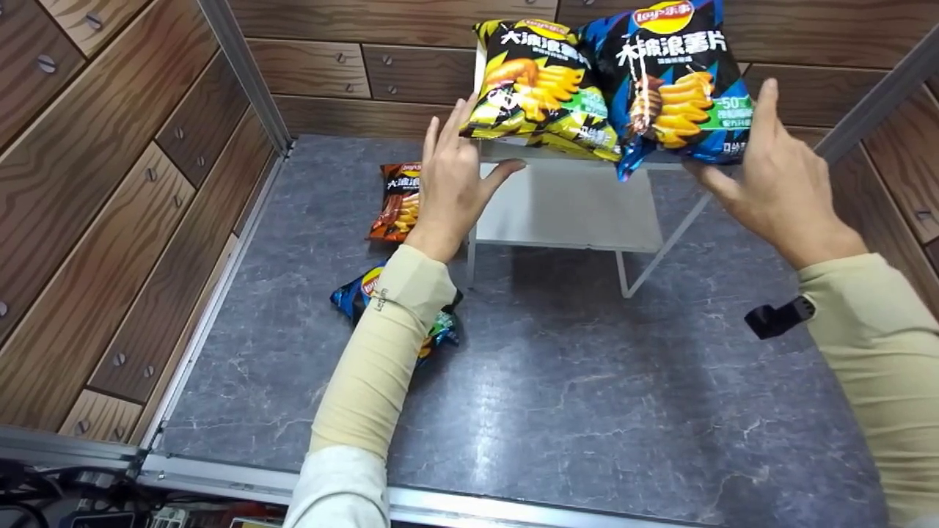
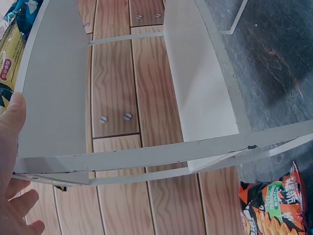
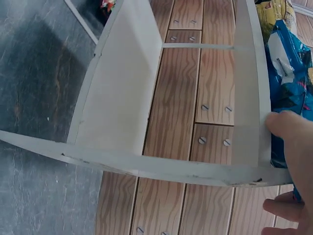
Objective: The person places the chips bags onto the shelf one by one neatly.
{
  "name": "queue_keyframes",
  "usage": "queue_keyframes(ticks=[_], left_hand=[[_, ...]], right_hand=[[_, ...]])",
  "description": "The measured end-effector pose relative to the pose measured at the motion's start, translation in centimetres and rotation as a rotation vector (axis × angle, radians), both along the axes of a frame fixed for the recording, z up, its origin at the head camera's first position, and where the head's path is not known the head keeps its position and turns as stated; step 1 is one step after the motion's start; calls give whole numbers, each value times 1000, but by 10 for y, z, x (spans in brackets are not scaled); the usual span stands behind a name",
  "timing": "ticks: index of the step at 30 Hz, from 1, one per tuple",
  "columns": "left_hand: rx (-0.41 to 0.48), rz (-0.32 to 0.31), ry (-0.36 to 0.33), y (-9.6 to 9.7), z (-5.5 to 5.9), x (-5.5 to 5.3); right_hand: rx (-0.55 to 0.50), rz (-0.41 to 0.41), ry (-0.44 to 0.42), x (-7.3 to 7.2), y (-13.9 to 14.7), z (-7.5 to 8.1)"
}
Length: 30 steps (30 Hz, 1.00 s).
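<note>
A yellow-and-black bag of potato chips [image 1: 543, 84] and a blue-and-black bag of potato chips [image 1: 671, 81] lie side by side on top of a white two-tier rack [image 1: 572, 209]. My left hand [image 1: 458, 172] is at the yellow bag's left side, fingers extended and thumb spread along the rack's front. At the blue bag's right end, my right hand [image 1: 788, 183] has its index finger raised along the bag's side. Its thumb [image 3: 283, 122] rests at the rack's top edge in the right wrist view. Some fingertips are hidden behind the bags.
An orange-red chip bag [image 1: 396, 202] lies on the grey marbled surface left of the rack. Nearer, another blue chip bag [image 1: 359, 293] is partly covered by my left sleeve. Wood-patterned panels [image 1: 315, 70] in metal frames enclose the back and sides.
</note>
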<state>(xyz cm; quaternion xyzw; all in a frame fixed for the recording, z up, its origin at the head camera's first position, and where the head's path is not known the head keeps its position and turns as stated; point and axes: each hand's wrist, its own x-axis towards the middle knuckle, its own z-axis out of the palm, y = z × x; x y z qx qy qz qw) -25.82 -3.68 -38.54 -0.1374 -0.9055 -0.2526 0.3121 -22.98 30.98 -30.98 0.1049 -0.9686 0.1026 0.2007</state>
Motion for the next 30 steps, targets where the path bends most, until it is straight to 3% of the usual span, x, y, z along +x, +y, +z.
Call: queue_keyframes(ticks=[3,10,16,25,30], left_hand=[[5,-4,2,1,1,0],[19,-14,-9,3,2,0],[32,-28,6,5,1,-1],[38,-15,0,2,0,1],[68,-25,-21,0,0,1]], right_hand=[[-10,-38,24,1,0,0],[-51,-121,-93,-4,5,3],[-14,-91,-106,-3,7,2],[168,-20,-48,-4,5,-1],[167,4,-40,-5,5,-4]])
